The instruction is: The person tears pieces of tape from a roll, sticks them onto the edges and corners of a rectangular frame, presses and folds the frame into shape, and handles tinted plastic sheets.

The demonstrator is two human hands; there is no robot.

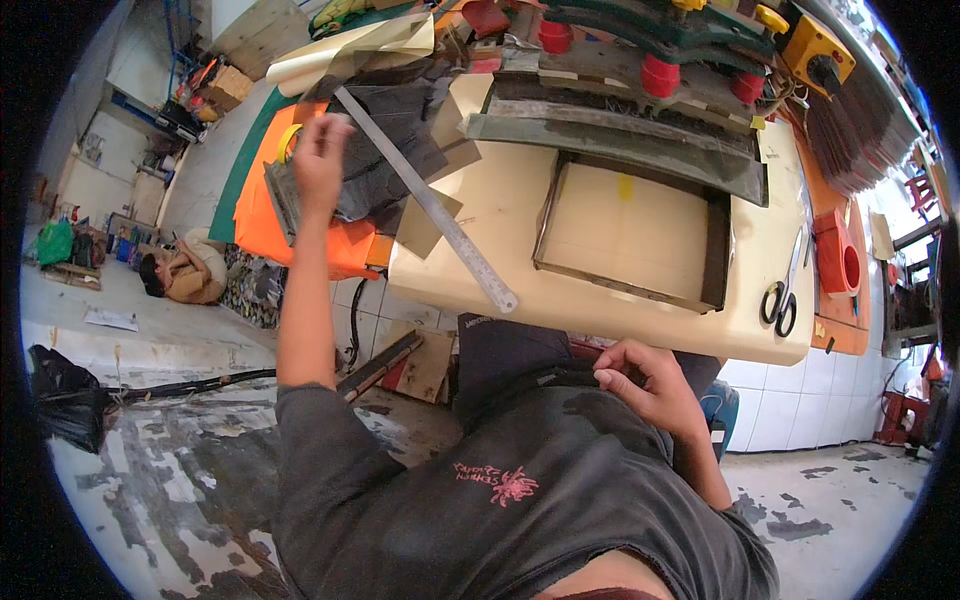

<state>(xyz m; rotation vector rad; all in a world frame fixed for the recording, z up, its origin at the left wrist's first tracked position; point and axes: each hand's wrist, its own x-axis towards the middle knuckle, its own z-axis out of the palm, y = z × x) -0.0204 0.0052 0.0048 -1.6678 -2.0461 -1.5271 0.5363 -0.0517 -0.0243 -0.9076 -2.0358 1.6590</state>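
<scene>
My left hand (322, 160) is raised over the left end of the table, above a pile of dark sheets (385, 120). Its fingers look bent but are smeared by motion, so what they hold, if anything, does not show. A yellow tape roll (289, 142) lies beside it. A steel ruler (430, 205) slants across the pile onto the cream table cover (480, 255). My right hand (655, 390) hangs at my waist, below the table edge, loosely curled with thumb and forefinger apart and nothing in it. A dark rectangular frame (630, 290) lies in front of the press.
A green press (660, 40) with red fittings spans the back of the table. Black-handled scissors (780, 300) and a red tape dispenser (836, 255) lie to the right. Orange sheeting (258, 215) covers the left end. Another person (190, 270) is low on the floor, far left.
</scene>
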